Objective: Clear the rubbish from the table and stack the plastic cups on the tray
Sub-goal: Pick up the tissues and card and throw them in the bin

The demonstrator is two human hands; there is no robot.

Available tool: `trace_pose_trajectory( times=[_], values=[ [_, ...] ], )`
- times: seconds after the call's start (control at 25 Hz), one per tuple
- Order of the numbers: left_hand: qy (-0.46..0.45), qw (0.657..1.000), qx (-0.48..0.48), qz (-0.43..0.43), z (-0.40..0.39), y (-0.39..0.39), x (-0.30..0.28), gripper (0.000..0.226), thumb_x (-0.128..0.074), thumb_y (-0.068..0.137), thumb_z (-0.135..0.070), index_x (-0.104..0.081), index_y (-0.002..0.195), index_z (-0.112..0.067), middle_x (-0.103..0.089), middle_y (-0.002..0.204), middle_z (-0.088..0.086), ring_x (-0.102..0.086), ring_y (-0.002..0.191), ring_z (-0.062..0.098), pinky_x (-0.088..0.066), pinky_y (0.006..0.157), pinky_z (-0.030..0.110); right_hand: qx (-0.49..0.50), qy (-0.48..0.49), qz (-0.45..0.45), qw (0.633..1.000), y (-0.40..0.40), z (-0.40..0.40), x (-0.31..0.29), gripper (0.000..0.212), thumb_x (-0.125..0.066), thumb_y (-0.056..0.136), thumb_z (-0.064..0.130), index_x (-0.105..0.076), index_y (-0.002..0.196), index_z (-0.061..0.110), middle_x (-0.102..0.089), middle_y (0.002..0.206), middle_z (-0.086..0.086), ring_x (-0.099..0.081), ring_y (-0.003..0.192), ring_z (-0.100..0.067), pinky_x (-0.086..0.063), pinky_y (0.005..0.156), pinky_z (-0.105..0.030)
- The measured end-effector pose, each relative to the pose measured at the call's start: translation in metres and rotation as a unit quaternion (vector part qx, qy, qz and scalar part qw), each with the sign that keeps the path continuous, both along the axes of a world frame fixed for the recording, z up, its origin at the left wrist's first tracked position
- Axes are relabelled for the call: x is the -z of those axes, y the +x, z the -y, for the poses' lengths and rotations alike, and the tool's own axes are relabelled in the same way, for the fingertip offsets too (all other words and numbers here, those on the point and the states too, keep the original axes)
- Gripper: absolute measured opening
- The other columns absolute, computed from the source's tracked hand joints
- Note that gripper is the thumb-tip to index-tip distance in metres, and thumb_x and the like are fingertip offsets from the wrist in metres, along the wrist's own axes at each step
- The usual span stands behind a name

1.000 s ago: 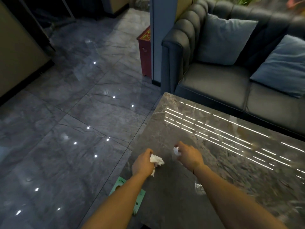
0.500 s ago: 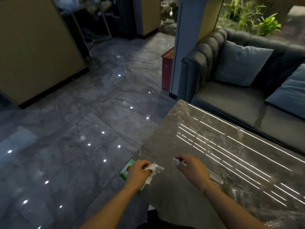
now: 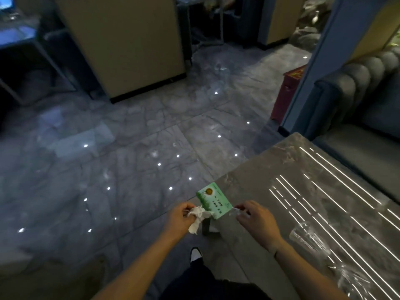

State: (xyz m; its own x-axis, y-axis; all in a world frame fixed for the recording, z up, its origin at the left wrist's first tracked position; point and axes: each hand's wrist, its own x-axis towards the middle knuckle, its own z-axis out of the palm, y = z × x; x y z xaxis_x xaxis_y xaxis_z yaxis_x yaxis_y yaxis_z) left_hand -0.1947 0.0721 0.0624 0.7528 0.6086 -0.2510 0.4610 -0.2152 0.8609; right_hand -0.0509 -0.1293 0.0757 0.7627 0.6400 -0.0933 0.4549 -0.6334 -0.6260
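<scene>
My left hand (image 3: pixel 179 217) grips a crumpled white tissue (image 3: pixel 198 217) just off the near left corner of the grey marble table (image 3: pixel 270 176). My right hand (image 3: pixel 255 217) pinches a small white scrap of paper (image 3: pixel 234 208) over the table's corner. A green printed card (image 3: pixel 214 202) lies on that corner, between the two hands. A clear plastic cup (image 3: pixel 309 237) lies on its side on the table right of my right hand. Another clear plastic cup (image 3: pixel 350 278) lies nearer the bottom right.
A dark sofa (image 3: pixel 357 87) stands beyond the table at the right, with a red box (image 3: pixel 287 94) and a blue pillar (image 3: pixel 311 61) beside it. Glossy grey floor tiles (image 3: pixel 129 159) spread to the left. A beige partition (image 3: pixel 121 44) stands at the back.
The view has swung left and down, so the table's corner now sits at the right. Both hands have drawn back to the corner, still holding the tissue and the scrap.
</scene>
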Motion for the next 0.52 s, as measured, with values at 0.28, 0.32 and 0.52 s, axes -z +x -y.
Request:
trace_pose_trajectory(
  times=[0.28,0.32,0.52],
  values=[
    [0.026,0.993,-0.118,0.019,-0.041,-0.05,-0.004,0.024,-0.07,0.08,0.01,-0.065,0.083,-0.014,-0.065,0.076,0.003,-0.057,0.069,0.009,-0.046,0.064,0.017,-0.113,-0.001,-0.004,0.994,-0.015,-0.073,-0.01,0.021,-0.067,0.081,0.022,-0.07,0.102,0.026,-0.068,0.107,0.002,-0.065,0.092,-0.022,-0.051,0.073,-0.036],
    [0.022,0.989,-0.142,0.024,-0.048,-0.056,-0.006,0.027,-0.07,0.079,0.011,-0.064,0.084,-0.015,-0.064,0.075,0.001,-0.057,0.069,0.006,-0.046,0.064,0.014,-0.126,0.001,-0.002,0.992,-0.016,-0.087,-0.012,0.021,-0.067,0.081,0.021,-0.07,0.102,0.025,-0.068,0.106,0.002,-0.065,0.092,-0.022,-0.049,0.074,-0.035],
    [0.032,0.975,-0.217,0.02,-0.104,-0.084,-0.008,0.016,-0.07,0.078,0.012,-0.07,0.088,-0.001,-0.065,0.078,0.008,-0.059,0.065,-0.001,-0.043,0.059,0.005,-0.175,0.011,-0.012,0.984,-0.025,-0.16,-0.021,0.023,-0.068,0.082,0.017,-0.07,0.104,0.022,-0.069,0.104,0.001,-0.065,0.092,-0.02,-0.05,0.078,-0.033]
  ],
)
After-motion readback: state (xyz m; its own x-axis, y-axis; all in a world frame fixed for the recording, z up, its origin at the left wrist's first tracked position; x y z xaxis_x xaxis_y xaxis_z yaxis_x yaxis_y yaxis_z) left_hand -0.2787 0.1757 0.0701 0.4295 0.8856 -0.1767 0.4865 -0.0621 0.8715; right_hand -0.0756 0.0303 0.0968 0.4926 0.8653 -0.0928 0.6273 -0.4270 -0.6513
